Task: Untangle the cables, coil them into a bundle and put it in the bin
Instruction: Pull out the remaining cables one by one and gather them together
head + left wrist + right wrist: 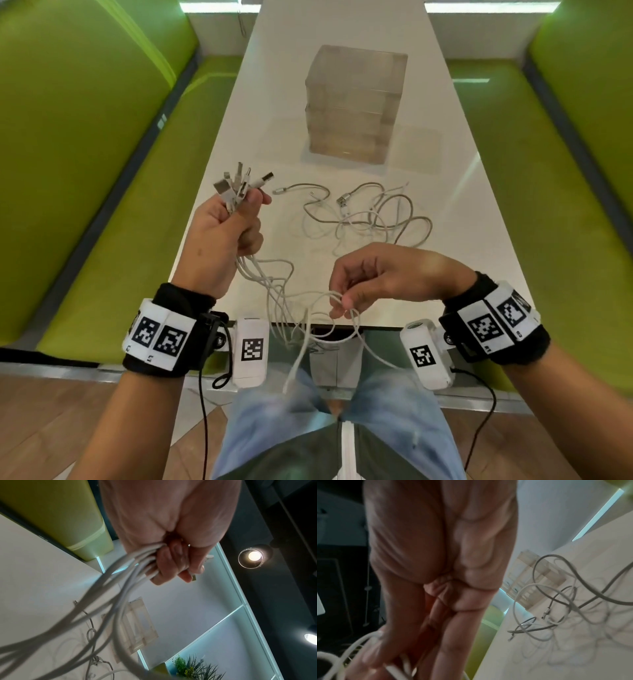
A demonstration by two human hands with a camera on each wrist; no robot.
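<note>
Cables (274, 284): white bunch gripped in left hand (226, 226), fist closed round it, plug ends (239, 183) fanned out above the fingers, tails drooping past the table (455, 219) edge. Right hand (373, 274) pinches one loop of the same bunch, fingertips curled. Second tangle (370, 216) lies loose on the table, just short of the clear bin (356, 106).

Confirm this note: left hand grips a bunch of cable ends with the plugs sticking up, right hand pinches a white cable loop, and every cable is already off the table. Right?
Not quite. A tangle of cables lies on the table in front of the bin, as the head view shows. The rest holds: the left hand grips the plug ends, and the right hand pinches a white loop.
</note>
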